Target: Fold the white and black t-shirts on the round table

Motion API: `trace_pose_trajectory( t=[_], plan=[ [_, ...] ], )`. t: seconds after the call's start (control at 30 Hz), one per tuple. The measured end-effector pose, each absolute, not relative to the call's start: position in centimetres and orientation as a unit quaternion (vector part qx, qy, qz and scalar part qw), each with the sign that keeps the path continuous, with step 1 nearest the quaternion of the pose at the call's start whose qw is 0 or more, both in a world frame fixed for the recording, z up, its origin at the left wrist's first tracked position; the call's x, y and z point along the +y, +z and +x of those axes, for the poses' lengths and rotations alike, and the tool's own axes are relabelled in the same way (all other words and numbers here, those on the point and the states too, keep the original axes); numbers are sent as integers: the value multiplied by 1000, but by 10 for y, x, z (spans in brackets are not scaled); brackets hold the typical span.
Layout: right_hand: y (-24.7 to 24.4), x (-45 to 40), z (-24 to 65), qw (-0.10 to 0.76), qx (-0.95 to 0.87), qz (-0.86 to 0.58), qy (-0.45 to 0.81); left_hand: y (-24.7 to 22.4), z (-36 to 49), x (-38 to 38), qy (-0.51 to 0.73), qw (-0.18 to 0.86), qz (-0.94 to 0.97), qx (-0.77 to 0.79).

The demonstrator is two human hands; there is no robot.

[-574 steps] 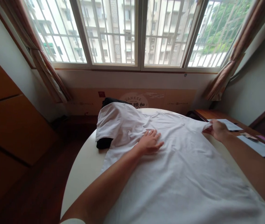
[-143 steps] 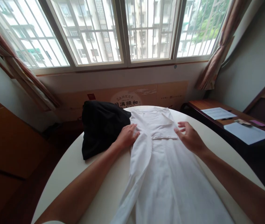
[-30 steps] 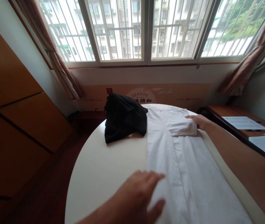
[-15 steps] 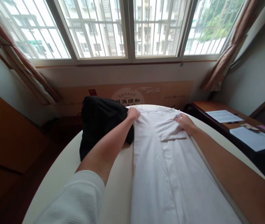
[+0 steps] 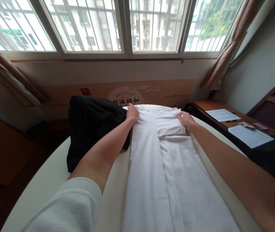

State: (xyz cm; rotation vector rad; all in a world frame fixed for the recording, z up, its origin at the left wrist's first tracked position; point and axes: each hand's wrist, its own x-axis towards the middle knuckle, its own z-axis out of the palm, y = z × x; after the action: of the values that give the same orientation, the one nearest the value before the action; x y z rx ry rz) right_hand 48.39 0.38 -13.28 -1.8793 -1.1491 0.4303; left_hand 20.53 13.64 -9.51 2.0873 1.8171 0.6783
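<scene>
A long white shirt [image 5: 147, 167], folded lengthwise, lies over the pale round table [image 5: 40, 180]. At its far left corner, my left hand [image 5: 133, 114] is closed on the cloth. My right hand [image 5: 187, 120] pinches the edge of a short sleeve [image 5: 170, 124] turned over at the far right. The sleeve is fairly flat, with its hem above a straight crease in the cloth below. Just left of my left hand, a heap of black cloth [image 5: 91, 125] partly hangs over the table's edge; my left forearm hides some of it.
To the right stands a brown wooden desk [image 5: 207, 106] with paper sheets [image 5: 250, 135], a pen and small cards. A printed cardboard panel [image 5: 152, 91] leans on the wall behind the table, under the barred window [image 5: 157, 25]. Curtains hang at both sides.
The sleeve has been pulled straighter and its wrinkled hem now lies flatter. Both hands keep their hold on the shirt. The whole view has shifted a little to the right.
</scene>
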Motion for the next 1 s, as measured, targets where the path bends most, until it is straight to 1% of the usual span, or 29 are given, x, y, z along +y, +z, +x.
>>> trace_pose_trajectory(
  t=[0.1,0.17,0.27,0.37,0.47,0.53,0.63,0.7,0.73,0.83,0.93,1.0],
  plan=[
    [-113,9,482,411,-493,-757,125,-93,204,105,216,70,758,612],
    [-102,12,480,393,-507,-760,104,-96,199,77,195,28,811,551],
    [-93,11,474,355,-494,-789,84,-107,189,37,105,43,894,433],
    [-90,-7,459,326,-465,-822,48,-118,183,15,40,68,913,400],
    [-85,-58,429,302,-504,-809,-4,-120,181,9,41,61,910,407],
    [-82,-111,401,230,-597,-768,-11,-117,180,6,62,47,910,408],
    [-84,-203,353,118,-683,-720,21,-107,184,-2,139,14,914,382],
    [-89,-255,323,53,-720,-691,29,-100,192,-9,174,9,936,307],
    [-92,-274,311,34,-731,-681,23,-98,197,-12,176,13,951,255],
    [-100,-302,290,-9,-741,-672,14,-95,217,-16,130,17,982,136],
    [-102,-301,287,-33,-734,-678,22,-95,232,-16,92,-22,989,114],
    [-99,-299,289,-33,-729,-682,37,-94,238,-16,82,-63,988,118]
  ],
)
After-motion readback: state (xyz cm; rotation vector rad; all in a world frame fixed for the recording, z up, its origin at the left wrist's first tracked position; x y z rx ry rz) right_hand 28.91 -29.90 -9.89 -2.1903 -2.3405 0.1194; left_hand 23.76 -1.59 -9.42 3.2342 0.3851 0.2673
